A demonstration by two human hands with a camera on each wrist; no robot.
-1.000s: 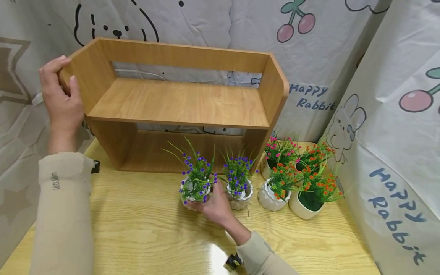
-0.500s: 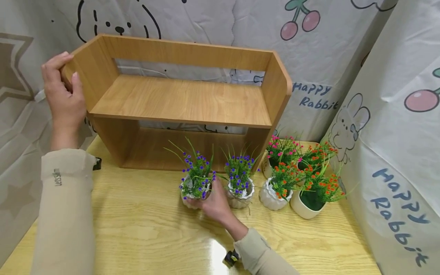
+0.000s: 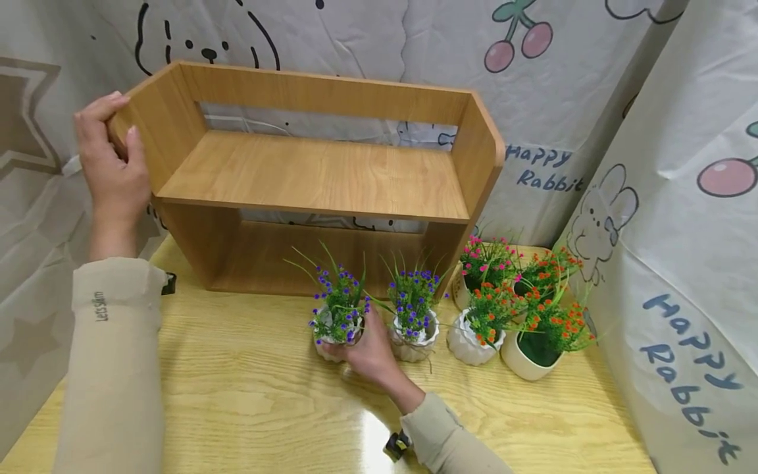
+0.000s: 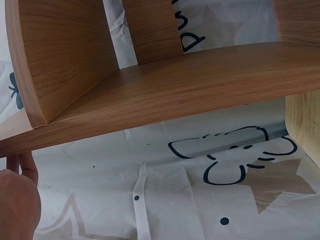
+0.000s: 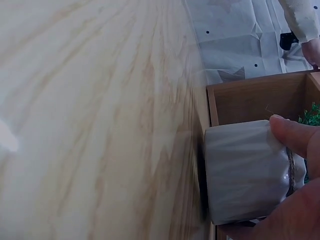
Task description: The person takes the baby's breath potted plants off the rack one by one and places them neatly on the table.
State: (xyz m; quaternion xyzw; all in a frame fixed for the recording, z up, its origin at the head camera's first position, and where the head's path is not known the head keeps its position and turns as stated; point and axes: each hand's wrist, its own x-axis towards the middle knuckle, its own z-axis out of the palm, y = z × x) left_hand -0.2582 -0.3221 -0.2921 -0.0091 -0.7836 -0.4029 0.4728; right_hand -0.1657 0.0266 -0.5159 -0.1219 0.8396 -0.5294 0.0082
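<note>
My left hand (image 3: 115, 174) grips the upper left side panel of a two-tier wooden shelf (image 3: 320, 174), its thumb against the panel's inner face. In the left wrist view, a few fingers (image 4: 26, 167) show at the panel's edge. Low in front of the shelf, my right hand (image 3: 373, 352) holds a white pot with purple flowers (image 3: 339, 316) from its right side. The right wrist view shows the thumb near the rim of this ribbed white pot (image 5: 245, 172), its base at the tabletop. A second purple-flowered pot (image 3: 414, 329) stands just right of that hand.
Right of the shelf stand a pink-flowered pot (image 3: 485, 263), an orange-flowered fluted pot (image 3: 476, 345) and an orange-flowered cream pot (image 3: 533, 359), with more orange flowers (image 3: 547, 263) behind. Printed cloth (image 3: 592, 99) hangs behind and beside the wooden table (image 3: 254, 395).
The head view has shifted slightly. Both hands keep the same holds, and the pots stay where they were.
</note>
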